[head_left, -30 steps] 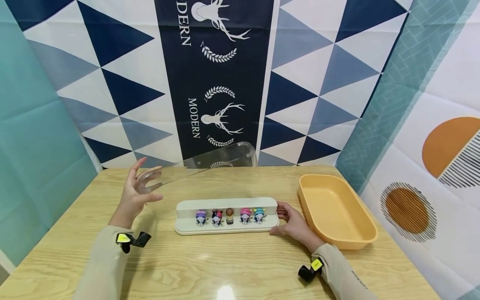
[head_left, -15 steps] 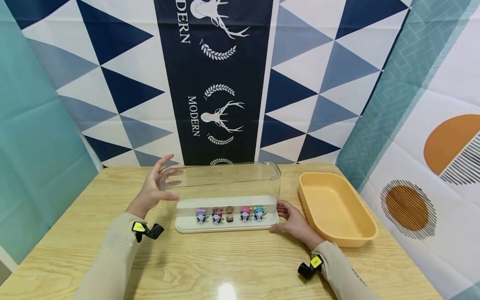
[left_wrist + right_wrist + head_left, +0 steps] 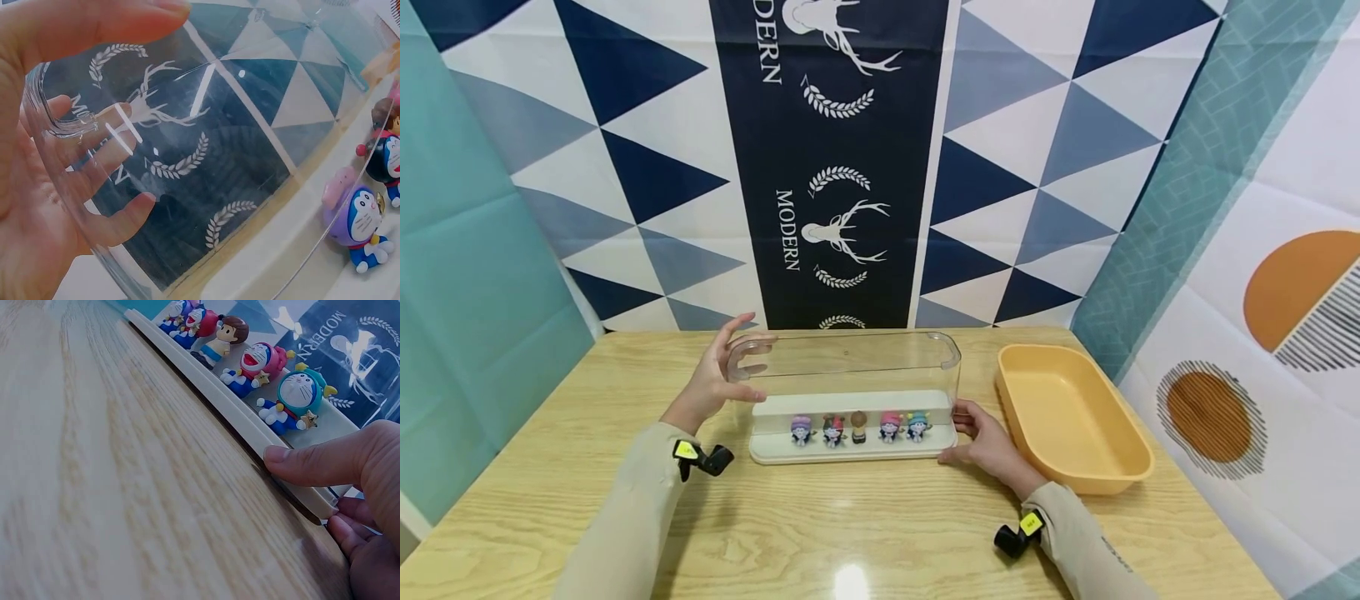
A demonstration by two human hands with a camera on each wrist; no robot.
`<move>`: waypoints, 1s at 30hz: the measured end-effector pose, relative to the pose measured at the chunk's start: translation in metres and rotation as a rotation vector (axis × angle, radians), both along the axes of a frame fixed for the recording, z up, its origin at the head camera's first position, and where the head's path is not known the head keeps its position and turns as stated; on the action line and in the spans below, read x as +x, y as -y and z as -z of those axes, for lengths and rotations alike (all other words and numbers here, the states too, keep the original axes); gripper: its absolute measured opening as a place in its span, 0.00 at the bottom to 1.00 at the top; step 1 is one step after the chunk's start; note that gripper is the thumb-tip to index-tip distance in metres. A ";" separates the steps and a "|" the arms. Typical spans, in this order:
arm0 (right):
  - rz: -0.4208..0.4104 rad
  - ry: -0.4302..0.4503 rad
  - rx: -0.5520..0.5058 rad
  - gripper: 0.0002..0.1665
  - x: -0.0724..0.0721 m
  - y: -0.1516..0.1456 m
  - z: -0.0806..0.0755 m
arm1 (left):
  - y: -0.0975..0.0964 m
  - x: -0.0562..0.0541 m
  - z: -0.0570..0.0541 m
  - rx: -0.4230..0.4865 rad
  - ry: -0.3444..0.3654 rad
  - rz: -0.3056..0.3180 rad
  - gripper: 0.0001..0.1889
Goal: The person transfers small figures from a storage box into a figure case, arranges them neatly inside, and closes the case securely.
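Note:
My left hand [image 3: 709,379] holds the left end of a long clear plastic cover [image 3: 850,354], thumb in front and fingers behind. The cover stands over a white stepped display base [image 3: 769,450], its right end down near the base's right end and its left end sticking out past the base. Several small figurines line the base, among them a purple-hatted Doraemon [image 3: 353,215], a brown-haired boy [image 3: 226,339] and a teal-hatted Doraemon [image 3: 297,394]. At the base's right end my right hand [image 3: 988,443] grips the corner, thumb on the front edge [image 3: 278,456].
A yellow plastic basin [image 3: 1067,408] stands just right of my right hand. The wooden table [image 3: 820,533] ends at a patterned cloth backdrop [image 3: 842,150], with more cloth hanging along both sides.
My left hand has moved right and slightly down, bringing the tilted cover from back left to nearly level over the base. My right hand and the base have stayed put.

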State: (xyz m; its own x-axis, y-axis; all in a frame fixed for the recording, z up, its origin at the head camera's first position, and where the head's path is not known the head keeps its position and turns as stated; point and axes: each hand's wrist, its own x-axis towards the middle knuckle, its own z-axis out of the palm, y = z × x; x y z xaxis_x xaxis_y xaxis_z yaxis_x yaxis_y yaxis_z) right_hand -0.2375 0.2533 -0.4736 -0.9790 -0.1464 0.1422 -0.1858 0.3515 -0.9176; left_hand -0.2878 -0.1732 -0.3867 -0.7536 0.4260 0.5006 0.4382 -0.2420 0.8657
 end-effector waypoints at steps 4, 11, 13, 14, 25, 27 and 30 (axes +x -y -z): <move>0.018 0.009 0.014 0.53 0.002 0.000 0.000 | -0.003 -0.002 0.003 -0.002 0.003 0.019 0.57; 0.029 0.005 0.029 0.49 0.002 -0.001 -0.002 | -0.008 -0.003 0.007 0.007 -0.007 0.059 0.57; 0.025 -0.004 0.031 0.48 0.001 -0.001 -0.002 | -0.009 -0.004 0.007 0.006 -0.007 0.064 0.57; 0.026 -0.004 0.028 0.47 0.001 -0.001 -0.003 | -0.010 -0.005 0.007 0.002 -0.008 0.063 0.57; 0.014 -0.027 0.025 0.35 0.000 -0.001 -0.004 | -0.010 -0.007 0.017 0.001 -0.011 0.083 0.58; 0.012 -0.024 0.017 0.36 0.001 -0.001 -0.003 | -0.010 -0.006 0.021 -0.010 -0.016 0.080 0.59; 0.015 -0.021 0.016 0.36 0.001 0.000 -0.001 | -0.009 -0.004 0.025 -0.029 -0.015 0.072 0.60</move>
State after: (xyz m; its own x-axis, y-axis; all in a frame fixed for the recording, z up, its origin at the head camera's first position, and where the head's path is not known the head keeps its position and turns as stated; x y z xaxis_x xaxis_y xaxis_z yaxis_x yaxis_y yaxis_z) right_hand -0.2364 0.2537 -0.4726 -0.9778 -0.1343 0.1606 -0.1997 0.3688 -0.9078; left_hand -0.2917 -0.1637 -0.4122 -0.7128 0.4934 0.4984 0.4335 -0.2486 0.8662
